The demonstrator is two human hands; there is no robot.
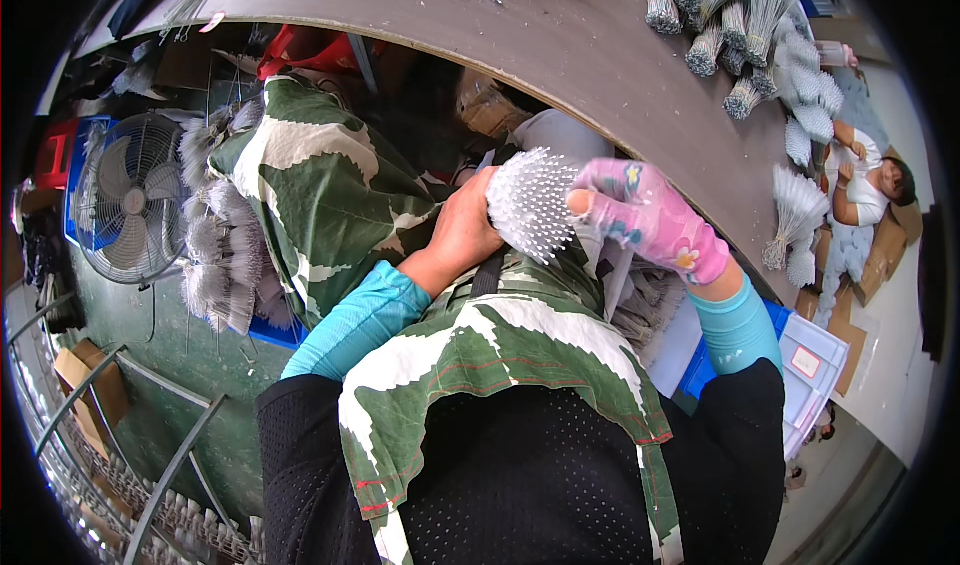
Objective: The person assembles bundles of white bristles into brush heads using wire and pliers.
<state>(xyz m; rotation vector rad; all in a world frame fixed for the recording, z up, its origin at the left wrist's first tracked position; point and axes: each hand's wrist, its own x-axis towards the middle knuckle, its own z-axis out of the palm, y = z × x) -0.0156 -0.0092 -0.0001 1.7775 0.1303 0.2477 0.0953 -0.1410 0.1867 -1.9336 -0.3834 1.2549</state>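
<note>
Between my hands, the bundle of white rods (530,203) lies crosswise: left hand (462,227) clamps it, gloved right hand (645,215) pinches its end.

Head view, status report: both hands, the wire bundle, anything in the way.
Left hand bare, gripping white wire bundle. Right hand in pink glove, thumb at bundle's tips. Green-and-white cloth beneath; nothing blocking.

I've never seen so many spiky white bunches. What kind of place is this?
Probably a small workshop where things are sorted by hand. Tied bundles of thin grey-white rods lie on a long curved brown worktable, more fill a blue plastic crate, and a round caged floor fan stands nearby.
</note>
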